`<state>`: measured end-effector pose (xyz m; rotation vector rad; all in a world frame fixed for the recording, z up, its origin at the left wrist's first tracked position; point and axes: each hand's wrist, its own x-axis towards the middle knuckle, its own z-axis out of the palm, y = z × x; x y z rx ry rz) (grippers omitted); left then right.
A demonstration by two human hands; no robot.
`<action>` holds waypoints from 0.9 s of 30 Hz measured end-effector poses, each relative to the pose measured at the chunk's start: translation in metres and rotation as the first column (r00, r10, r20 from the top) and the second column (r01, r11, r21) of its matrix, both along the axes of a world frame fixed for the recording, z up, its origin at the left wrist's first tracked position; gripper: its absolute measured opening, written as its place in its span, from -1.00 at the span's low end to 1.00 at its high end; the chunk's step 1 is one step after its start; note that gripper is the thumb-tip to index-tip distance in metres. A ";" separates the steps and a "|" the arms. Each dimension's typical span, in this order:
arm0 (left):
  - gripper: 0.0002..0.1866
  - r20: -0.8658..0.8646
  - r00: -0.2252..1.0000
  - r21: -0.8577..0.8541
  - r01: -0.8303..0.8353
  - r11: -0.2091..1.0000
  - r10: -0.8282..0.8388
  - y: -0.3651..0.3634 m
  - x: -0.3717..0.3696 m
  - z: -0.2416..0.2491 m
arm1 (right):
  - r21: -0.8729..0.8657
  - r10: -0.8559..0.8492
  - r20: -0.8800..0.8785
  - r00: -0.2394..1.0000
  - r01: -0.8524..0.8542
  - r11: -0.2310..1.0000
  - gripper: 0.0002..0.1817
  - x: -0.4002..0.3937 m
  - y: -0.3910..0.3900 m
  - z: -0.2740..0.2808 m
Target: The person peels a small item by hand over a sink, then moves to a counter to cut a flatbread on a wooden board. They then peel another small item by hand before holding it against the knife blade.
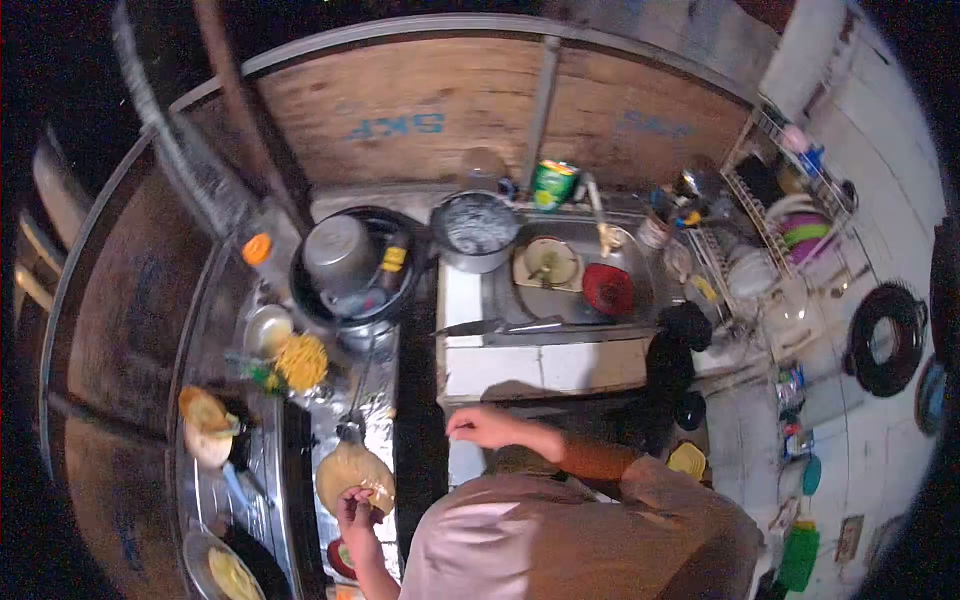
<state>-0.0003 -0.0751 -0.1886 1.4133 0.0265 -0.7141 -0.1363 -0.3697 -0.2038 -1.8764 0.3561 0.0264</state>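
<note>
My left hand (360,510) is over a round wooden cutting board (340,470) on the foil-like shiny counter. Its fingertips are pressed together; whether something small is between them I cannot make out. My right hand (485,427) hangs in front of the white-tiled counter edge, its fingers loosely bent and no object visible in them. A knife (500,327) lies along the front edge of the sink, beyond my right hand. Past the board sits a heap of yellow noodle-like food (300,362) beside a pale bowl (268,328).
A metal pot (475,235) of liquid stands left of the sink (645,275), which holds a red bowl (608,290). A black basin (300,270) contains another metal pot. A pan (205,570) with yellow food is at lower left. A dish rack (770,235) stands right.
</note>
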 end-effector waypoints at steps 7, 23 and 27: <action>-0.88 0.090 0.966 -0.037 0.247 0.968 -0.243 -0.143 -0.039 0.019 | -0.245 -0.418 0.028 0.908 0.412 0.878 -0.81 -0.168 -0.177 -0.049; -0.82 0.129 0.971 0.206 0.171 0.964 -0.200 -0.325 -0.187 0.036 | -0.604 -0.562 -0.480 0.674 0.211 0.769 -0.72 -0.228 -0.487 -0.140; -0.83 0.123 0.984 0.212 0.097 0.973 -0.125 -0.311 -0.199 0.034 | -0.670 -0.659 -0.424 0.622 0.275 0.690 -0.60 -0.204 -0.499 -0.118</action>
